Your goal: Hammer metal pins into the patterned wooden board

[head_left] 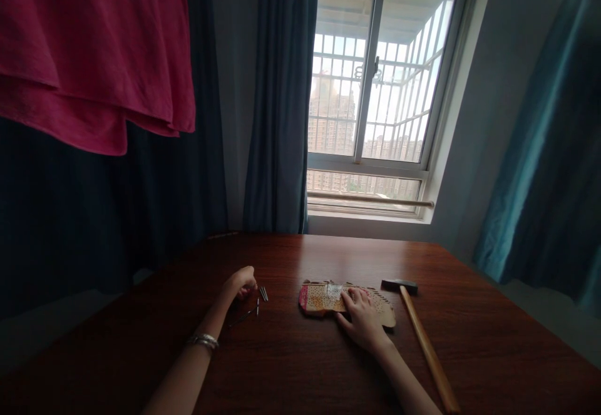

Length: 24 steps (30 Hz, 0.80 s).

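Note:
My left hand (pixel 240 282) rests on the dark wooden table (pixel 291 365), its fingers curled in a pinch over a few thin metal nails (pixel 260 296); I cannot make out whether it holds one. A silver bracelet sits on that wrist. My right hand (pixel 362 320) lies flat with fingers spread on a small irregular piece of board (pixel 322 298) dotted with holes, with a pale patch near its top. A hammer (pixel 422 340) with a dark head and long wooden handle lies just right of that hand.
A red cloth (pixel 94 52) hangs at upper left. Dark blue curtains (pixel 277 102) flank a barred window (pixel 375 89) behind the table. Teal curtain (pixel 539 152) on the right. The table's far edge runs below the window sill.

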Motion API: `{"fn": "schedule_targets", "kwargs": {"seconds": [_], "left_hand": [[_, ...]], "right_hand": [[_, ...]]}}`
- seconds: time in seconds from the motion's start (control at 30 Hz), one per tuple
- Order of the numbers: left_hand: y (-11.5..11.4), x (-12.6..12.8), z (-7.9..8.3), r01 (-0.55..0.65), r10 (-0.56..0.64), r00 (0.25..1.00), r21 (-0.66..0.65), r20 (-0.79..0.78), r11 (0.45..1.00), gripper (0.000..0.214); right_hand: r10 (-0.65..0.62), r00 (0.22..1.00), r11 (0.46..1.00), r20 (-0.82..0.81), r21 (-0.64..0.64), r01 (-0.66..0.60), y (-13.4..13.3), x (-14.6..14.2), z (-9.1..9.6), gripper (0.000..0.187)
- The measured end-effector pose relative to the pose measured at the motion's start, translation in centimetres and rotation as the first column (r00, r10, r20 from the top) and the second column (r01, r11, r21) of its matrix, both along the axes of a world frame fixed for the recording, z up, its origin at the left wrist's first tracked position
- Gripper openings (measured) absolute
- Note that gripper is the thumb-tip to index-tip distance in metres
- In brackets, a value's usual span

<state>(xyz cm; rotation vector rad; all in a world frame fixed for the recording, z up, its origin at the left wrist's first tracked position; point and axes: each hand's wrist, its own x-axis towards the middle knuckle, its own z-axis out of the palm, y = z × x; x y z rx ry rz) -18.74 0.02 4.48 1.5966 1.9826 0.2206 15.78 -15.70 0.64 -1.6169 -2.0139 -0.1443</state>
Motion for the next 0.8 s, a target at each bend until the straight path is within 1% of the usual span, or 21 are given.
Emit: {"fn": "schedule_targets", "kwargs": {"seconds": [0.07, 0.13, 0.17, 0.23, 0.27, 0.33, 0.4, 0.43, 0.47, 0.53, 0.6, 0.7, 0.8], "left_hand": [[0.1, 0.1, 0.4, 0.056, -0.059, 0.998, 0.093, 0.032, 0.994, 0.019], [-0.1, 0.7, 1.2, 0.150, -0.173, 0.978, 0.179, 0.119, 0.972, 0.014], [-0.3, 1.3, 1.7, 0.200, -0.239, 0.953, 0.207, 0.185, 0.958, 0.013], [-1.3, 3.2, 2.7, 0.290, -0.361, 0.868, 0.242, 0.341, 0.926, 0.012], [-1.9, 4.4, 3.1, 0.333, -0.419, 0.816, 0.268, 0.399, 0.904, 0.014], [-3.6, 7.3, 3.5, 0.379, -0.509, 0.694, 0.342, 0.510, 0.860, 0.020], [-5.6, 10.4, 3.2, 0.392, -0.567, 0.562, 0.411, 0.602, 0.823, 0.025], [-6.6, 11.9, 2.9, 0.378, -0.579, 0.522, 0.438, 0.627, 0.815, 0.027], [-7.5, 13.2, 2.5, 0.356, -0.581, 0.500, 0.459, 0.643, 0.814, 0.027], [-9.3, 15.5, 1.7, 0.336, -0.576, 0.479, 0.467, 0.663, 0.818, 0.028], [-10.7, 17.1, 1.2, 0.313, -0.569, 0.481, 0.476, 0.667, 0.822, 0.028], [-12.0, 18.2, 1.0, 0.247, -0.534, 0.502, 0.479, 0.680, 0.842, 0.026], [-12.5, 18.5, 1.1, 0.197, -0.509, 0.498, 0.480, 0.702, 0.855, 0.025]], "right_hand": [[0.011, 0.999, 1.000, -0.046, 0.010, -0.011, 0.0, -0.1, 0.1, 0.048], [0.017, 0.994, 1.000, -0.109, 0.025, -0.014, -0.1, -0.2, 0.4, 0.045], [0.019, 0.989, 0.999, -0.147, 0.036, -0.013, -0.1, -0.4, 0.6, 0.043], [0.028, 0.972, 0.998, -0.235, 0.060, -0.014, -0.2, -0.7, 1.1, 0.038], [0.038, 0.959, 0.997, -0.282, 0.071, -0.019, -0.2, -0.9, 1.4, 0.035], [0.071, 0.923, 0.996, -0.379, 0.083, -0.043, -0.3, -1.4, 1.7, 0.034], [0.110, 0.874, 0.993, -0.474, 0.081, -0.082, -0.3, -1.8, 1.8, 0.037], [0.129, 0.846, 0.992, -0.518, 0.075, -0.105, -0.3, -1.9, 1.8, 0.038], [0.144, 0.816, 0.989, -0.560, 0.067, -0.129, -0.3, -2.0, 1.7, 0.038], [0.169, 0.756, 0.983, -0.632, 0.052, -0.176, -0.2, -2.1, 1.5, 0.036], [0.182, 0.699, 0.976, -0.691, 0.042, -0.212, -0.1, -2.0, 1.3, 0.033], [0.180, 0.628, 0.971, -0.757, 0.035, -0.236, 0.0, -1.8, 1.3, 0.031], [0.172, 0.577, 0.968, -0.799, 0.029, -0.248, 0.2, -1.6, 1.3, 0.030]]}}
